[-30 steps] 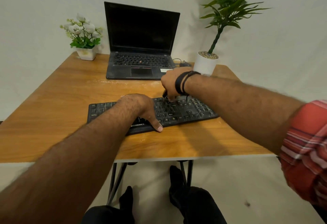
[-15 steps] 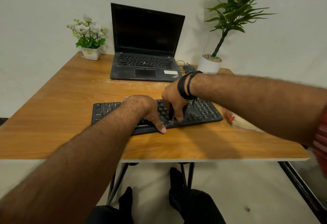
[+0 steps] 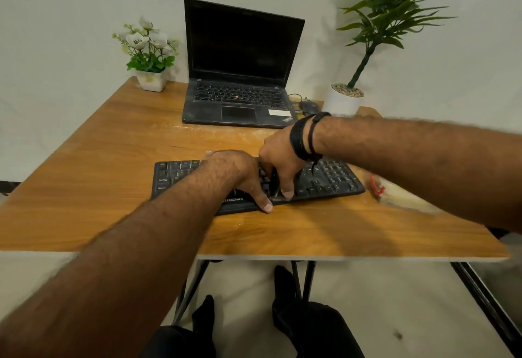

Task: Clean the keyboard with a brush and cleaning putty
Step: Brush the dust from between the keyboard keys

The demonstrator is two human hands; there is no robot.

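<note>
A black keyboard (image 3: 330, 179) lies across the middle of the wooden table (image 3: 113, 160). My left hand (image 3: 237, 171) rests flat on its middle part, with the thumb over the front edge. Just to the right, my right hand (image 3: 282, 157) grips a dark brush (image 3: 273, 184) and points it down onto the keys near the front row. The brush's tip is mostly hidden by my fingers. I cannot make out any putty.
An open black laptop (image 3: 240, 75) stands behind the keyboard, with a mouse (image 3: 309, 106) to its right. A small flower pot (image 3: 151, 81) sits at the back left and a tall plant's white pot (image 3: 343, 102) at the back right. A clear bag with something red (image 3: 395, 194) lies right of the keyboard.
My right hand has drawn the brush from the keyboard's far rows toward the near edge and a little left. My left hand has stayed on the keyboard.
</note>
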